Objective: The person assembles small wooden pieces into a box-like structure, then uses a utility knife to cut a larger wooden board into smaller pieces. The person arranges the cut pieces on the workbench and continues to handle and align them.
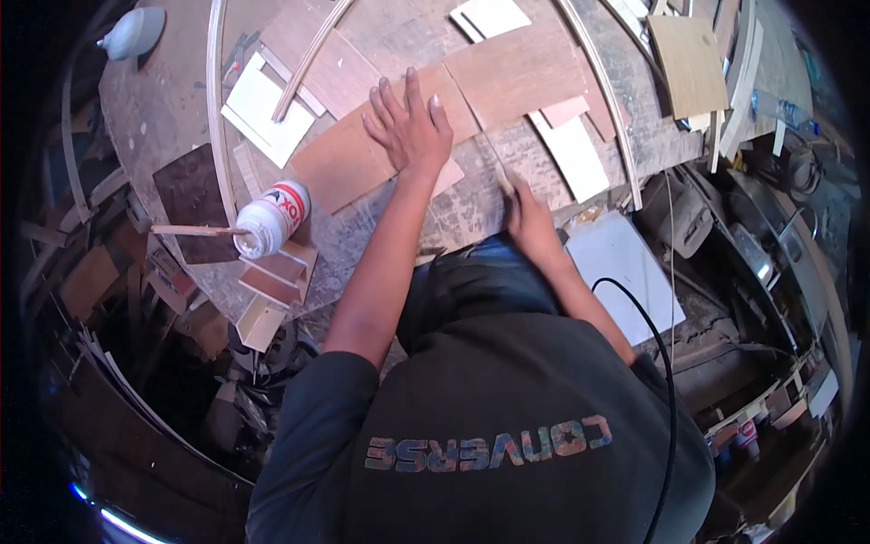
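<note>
My left hand (415, 127) lies flat with fingers spread on a long brown plywood strip (340, 163), pressing it against the workbench (362, 249). A thin dark line crosses the strip to the right of that hand. My right hand (533, 222), closed at the bench's near edge, grips a thin-bladed hand tool (503, 172) by its pale handle. Its narrow blade, seen nearly edge-on, points up and left toward the line on the strip. I cannot make out its exact kind. A small plywood offcut (449, 177) lies partly under the strip.
Left of my left arm, a white bottle (272, 218) with a stick across its mouth stands near the edge. White-faced panels (272, 109), curved wooden strips (603, 82) and a plywood square (687, 65) lie around. A white jug (136, 34) sits far left; a black cable (666, 381) hangs at right.
</note>
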